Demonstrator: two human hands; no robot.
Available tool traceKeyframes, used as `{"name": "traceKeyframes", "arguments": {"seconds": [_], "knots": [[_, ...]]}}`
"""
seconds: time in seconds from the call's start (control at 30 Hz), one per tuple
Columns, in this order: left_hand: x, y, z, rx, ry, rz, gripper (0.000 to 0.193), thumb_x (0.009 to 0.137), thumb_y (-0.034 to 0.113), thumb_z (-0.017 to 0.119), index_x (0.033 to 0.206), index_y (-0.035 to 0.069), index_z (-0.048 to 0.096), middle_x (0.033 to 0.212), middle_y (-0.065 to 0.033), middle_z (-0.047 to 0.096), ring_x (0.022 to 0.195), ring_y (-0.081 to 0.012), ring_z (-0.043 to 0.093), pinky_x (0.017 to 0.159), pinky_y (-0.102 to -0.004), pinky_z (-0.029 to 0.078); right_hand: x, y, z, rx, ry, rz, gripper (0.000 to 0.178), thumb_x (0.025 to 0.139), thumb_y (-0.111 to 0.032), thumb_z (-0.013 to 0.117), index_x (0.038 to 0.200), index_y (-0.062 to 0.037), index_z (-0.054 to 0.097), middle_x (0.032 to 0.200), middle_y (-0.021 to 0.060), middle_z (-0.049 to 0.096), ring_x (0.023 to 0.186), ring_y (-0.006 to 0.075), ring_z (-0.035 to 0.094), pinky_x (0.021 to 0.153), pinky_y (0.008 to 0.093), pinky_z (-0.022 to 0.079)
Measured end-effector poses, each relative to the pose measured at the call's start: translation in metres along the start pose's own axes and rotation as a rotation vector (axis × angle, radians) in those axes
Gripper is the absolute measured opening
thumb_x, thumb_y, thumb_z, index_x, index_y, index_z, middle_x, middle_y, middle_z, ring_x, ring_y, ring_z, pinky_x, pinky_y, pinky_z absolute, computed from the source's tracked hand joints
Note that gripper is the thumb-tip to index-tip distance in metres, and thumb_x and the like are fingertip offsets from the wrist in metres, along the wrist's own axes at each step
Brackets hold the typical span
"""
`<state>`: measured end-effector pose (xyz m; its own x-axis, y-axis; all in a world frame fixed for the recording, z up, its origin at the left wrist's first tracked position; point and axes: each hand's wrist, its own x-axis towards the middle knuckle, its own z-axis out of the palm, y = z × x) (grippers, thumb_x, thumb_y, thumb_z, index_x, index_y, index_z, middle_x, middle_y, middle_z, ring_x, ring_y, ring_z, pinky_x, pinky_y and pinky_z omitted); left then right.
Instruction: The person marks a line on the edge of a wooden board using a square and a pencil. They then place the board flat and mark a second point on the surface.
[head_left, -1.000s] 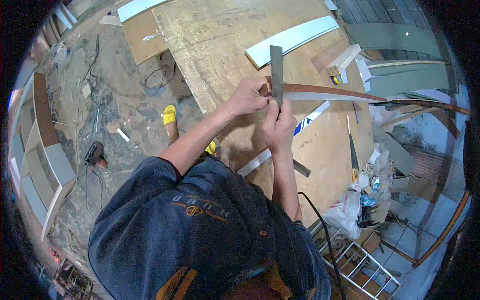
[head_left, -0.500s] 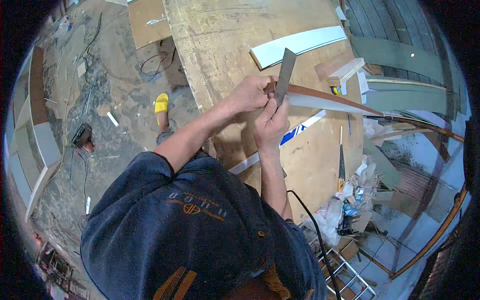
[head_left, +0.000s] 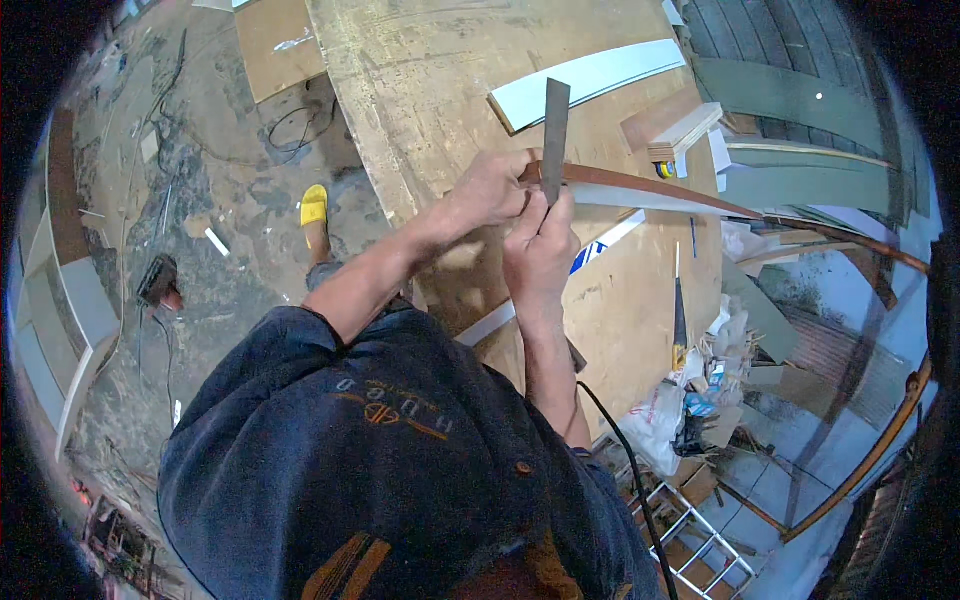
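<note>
My left hand (head_left: 494,188) is closed around the near end of a long, narrow board (head_left: 645,190) with a brown edge and a white face. The board runs off to the right, past the table's edge. My right hand (head_left: 540,245) grips a flat, dark grey file (head_left: 557,125), its blade pointing away from me. The file crosses the board's brown edge close to my left fingers and seems to touch it. Both hands are close together above the table, and the fingertips of my left hand are partly hidden.
A wooden worktable (head_left: 430,90) bears a pale curved panel (head_left: 590,82), stacked white-faced offcuts (head_left: 688,133), a yellow tape measure (head_left: 664,170) and a yellow-handled saw (head_left: 680,325). A black cable (head_left: 625,450) hangs at my right, above a metal ladder (head_left: 690,530). Plastic bags (head_left: 655,425) lie beside the table.
The file has swung from a rightward slant to nearly straight away from me, its tip moving left. Both hands keep their holds. The whole view has shifted slightly.
</note>
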<state>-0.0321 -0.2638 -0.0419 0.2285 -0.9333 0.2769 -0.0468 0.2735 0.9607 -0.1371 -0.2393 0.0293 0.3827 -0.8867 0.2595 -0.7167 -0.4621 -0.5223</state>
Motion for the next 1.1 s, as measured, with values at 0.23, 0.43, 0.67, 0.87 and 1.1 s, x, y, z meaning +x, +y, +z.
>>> {"name": "traceKeyframes", "arguments": {"seconds": [0.23, 0.43, 0.67, 0.87, 1.1], "knots": [[0.001, -0.021, 0.008, 0.014, 0.045, -0.002, 0.025, 0.08, 0.015, 0.072, 0.103, 0.005, 0.07, 0.081, -0.0144, 0.07, 0.076, -0.0225, 0.069, 0.067, -0.0351, 0.054, 0.008, -0.009, -0.007, 0.043, -0.029, -0.011, 0.014, 0.1, -0.014, 0.05, 0.107, -0.002, 0.049, 0.075, 0.0292, 0.061, 0.072, 0.0509, 0.061, 0.056, 0.0584, 0.045], [0.004, -0.019, 0.004, 0.024, 0.062, -0.032, 0.027, 0.082, 0.021, 0.077, 0.101, 0.003, 0.071, 0.077, -0.0036, 0.069, 0.072, -0.008, 0.06, 0.064, -0.0289, 0.051, 0.019, -0.019, -0.015, 0.145, -0.055, 0.018, 0.014, 0.1, -0.014, 0.05, 0.103, -0.0007, 0.047, 0.08, 0.0311, 0.061, 0.077, 0.053, 0.06, 0.059, 0.0593, 0.043], [0.016, 0.007, -0.005, 0.017, 0.003, -0.166, 0.041, 0.08, 0.031, 0.08, 0.109, 0.004, 0.069, 0.076, -0.0064, 0.066, 0.071, -0.0121, 0.061, 0.064, -0.0309, 0.049, 0.004, 0.008, 0.009, 0.097, 0.089, -0.051, 0.025, 0.102, -0.011, 0.045, 0.12, 0.0022, 0.055, 0.1, 0.0263, 0.068, 0.089, 0.045, 0.067, 0.071, 0.0479, 0.053], [0.025, -0.002, -0.017, -0.022, -0.127, -0.05, 0.034, 0.084, 0.024, 0.077, 0.113, 0.005, 0.071, 0.075, -0.0007, 0.058, 0.069, -0.0094, 0.049, 0.061, -0.0287, 0.041, 0.003, 0.02, 0.015, 0.065, 0.077, -0.16, 0.04, 0.1, -0.011, 0.049, 0.135, 0.008, 0.043, 0.1, 0.0307, 0.065, 0.087, 0.05, 0.064, 0.068, 0.0541, 0.052], [0.019, -0.013, -0.003, -0.215, -0.078, 0.016, 0.037, 0.084, 0.017, 0.075, 0.117, 0.004, 0.064, 0.08, -0.0099, 0.068, 0.077, -0.0125, 0.061, 0.073, -0.0328, 0.053, 0.005, 0.015, 0.024, 0.057, 0.137, 0.002, 0.025, 0.1, -0.011, 0.047, 0.12, 0.0025, 0.054, 0.093, 0.026, 0.068, 0.085, 0.0472, 0.066, 0.067, 0.0494, 0.053]]}}
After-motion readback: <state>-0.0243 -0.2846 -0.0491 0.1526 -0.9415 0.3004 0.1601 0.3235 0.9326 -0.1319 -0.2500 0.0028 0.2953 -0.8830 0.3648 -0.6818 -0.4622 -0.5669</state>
